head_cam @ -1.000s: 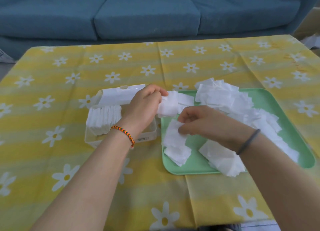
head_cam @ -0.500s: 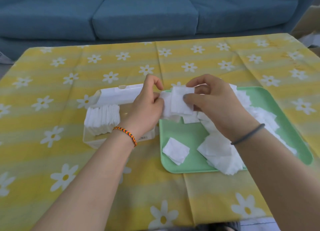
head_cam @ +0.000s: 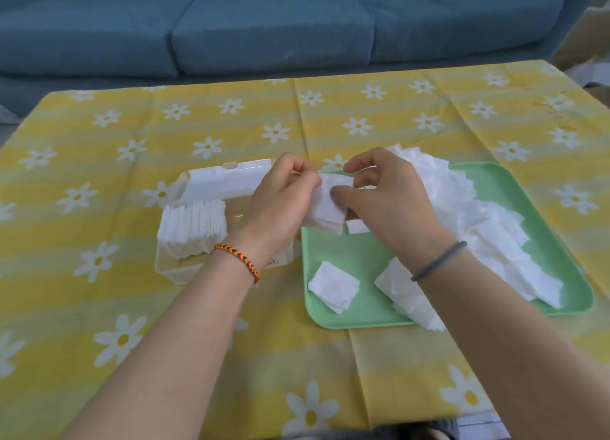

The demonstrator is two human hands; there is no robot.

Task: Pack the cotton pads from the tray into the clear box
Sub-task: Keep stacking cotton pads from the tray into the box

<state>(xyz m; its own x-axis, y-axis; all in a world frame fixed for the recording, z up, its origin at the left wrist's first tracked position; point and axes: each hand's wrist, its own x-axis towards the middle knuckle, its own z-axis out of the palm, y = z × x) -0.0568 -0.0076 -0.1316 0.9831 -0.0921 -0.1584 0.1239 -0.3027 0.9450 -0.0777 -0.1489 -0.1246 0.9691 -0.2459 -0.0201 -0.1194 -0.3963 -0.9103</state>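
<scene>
Both hands pinch one small pad stack (head_cam: pixel 326 208) over the tray's (head_cam: pixel 561 235) left edge: left hand (head_cam: pixel 280 202), right hand (head_cam: pixel 383 202). Box (head_cam: pixel 185 271) lies just left, free space at its right end; left hand is nearer.

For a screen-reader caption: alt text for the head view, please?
Both hands, left and right, pinch a small stack of pads between a clear box part-filled with upright pads and a green tray of loose ones.
</scene>
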